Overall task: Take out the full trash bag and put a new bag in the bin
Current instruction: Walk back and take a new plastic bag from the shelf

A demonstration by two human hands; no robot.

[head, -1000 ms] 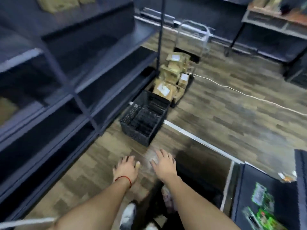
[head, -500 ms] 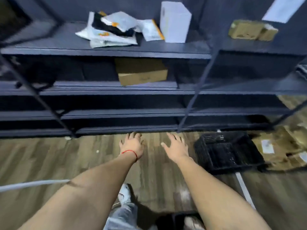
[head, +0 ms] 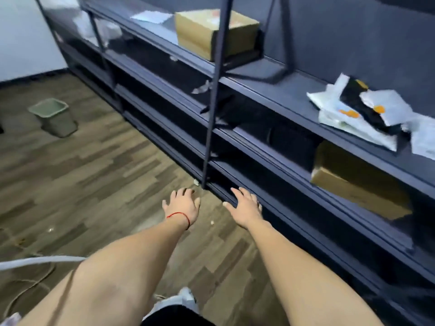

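Observation:
A small grey-green bin [head: 54, 116] stands on the wood-pattern floor at the far left, near the white wall. No bag shows in it, and I cannot see any trash bag in view. My left hand [head: 182, 207], with a red string on the wrist, is stretched forward with fingers spread and empty. To its right, my right hand [head: 244, 207] is also out flat and empty, in front of the lowest shelf rail. Both hands are well away from the bin.
A long dark metal shelf unit [head: 270, 142] runs along the right, holding cardboard boxes [head: 211, 31] and plastic mail bags [head: 360, 114]. A pale cable [head: 40, 260] lies on the floor at lower left. My shoe [head: 184, 300] shows at the bottom.
The view has swung left along the shelves: the black crate and parcel pile have gone out of sight and the bin has come into view. Both hands stay spread and empty.

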